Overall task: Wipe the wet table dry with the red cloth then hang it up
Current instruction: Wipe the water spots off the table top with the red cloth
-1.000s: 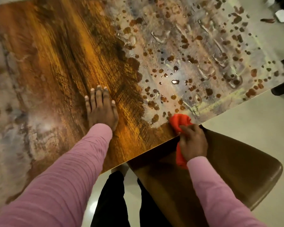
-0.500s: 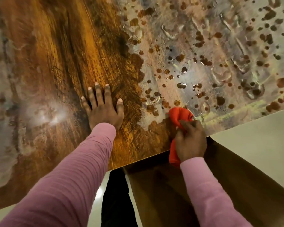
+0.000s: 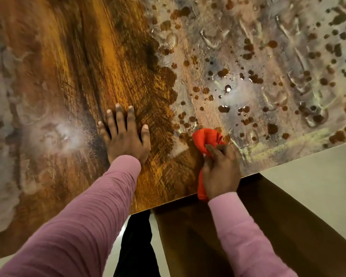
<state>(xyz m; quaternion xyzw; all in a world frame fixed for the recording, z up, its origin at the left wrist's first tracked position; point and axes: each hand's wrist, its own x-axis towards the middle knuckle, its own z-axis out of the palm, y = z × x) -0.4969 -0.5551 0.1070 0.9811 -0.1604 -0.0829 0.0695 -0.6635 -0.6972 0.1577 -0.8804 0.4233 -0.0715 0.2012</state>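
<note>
My left hand [image 3: 126, 140] lies flat on the worktop [image 3: 88, 56], fingers [image 3: 119, 118] straight and slightly spread, bracing on the darker patch. If that patch is damp, the palm could slip when I lean into a stroke. The red cloth [image 3: 206, 139] is bunched in my right hand [image 3: 221, 172], fingers curled round it, wad touching the worktop near the front edge, tail hanging off. With so small a contact patch it'd likely smear the droplets [image 3: 224, 108] further right rather than lift them, or push water over the edge onto the brown seat [image 3: 278, 226].
</note>
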